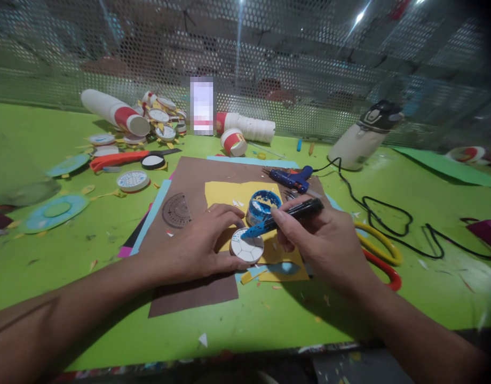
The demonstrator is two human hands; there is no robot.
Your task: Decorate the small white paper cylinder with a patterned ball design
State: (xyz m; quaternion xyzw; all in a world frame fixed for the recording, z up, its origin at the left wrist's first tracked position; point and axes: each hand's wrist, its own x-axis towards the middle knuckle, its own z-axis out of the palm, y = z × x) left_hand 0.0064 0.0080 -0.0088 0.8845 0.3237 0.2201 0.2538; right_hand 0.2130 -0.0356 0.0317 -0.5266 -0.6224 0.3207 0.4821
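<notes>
The white disc (249,255) lay about mid-view on the yellow sheet (219,191), thin dark lines splitting its face into panels. Progress there looked early — small blue dots showed in the panel at approx. 10 o'clock, by the pen tip, while most of the others looked plain white. The left hand (193,242) was narrowed round the disc, thumb at the near edge & fingers at the far one; the right hand (329,237) held a black marker w/ a blue front end (301,210), its tip down on the dotted part. Taking the disc as clock centre, a patterned disc (133,180) at 10 o'clock had its face well covered in blue marks, so by my read it was much further along; a heap of discs (159,114) lay toward 11, a few w/ bluish marks, others too blurred to tell. As for containers: the small jar (258,217) at 1 o'clock, just beside the disc, stood open, blue smeared over its rim & inner wall, w/ some pale & yellowish patches inside; level of contents unclear. A red-and-white paper cup (234,144) lay tipped near 12, a row of nested cups (253,128) on its side behind it. The flask (351,145) btwn 1 & 2 had its black lid on — contents couldn't be told — and leaned in view on the green bench (149,341).
</notes>
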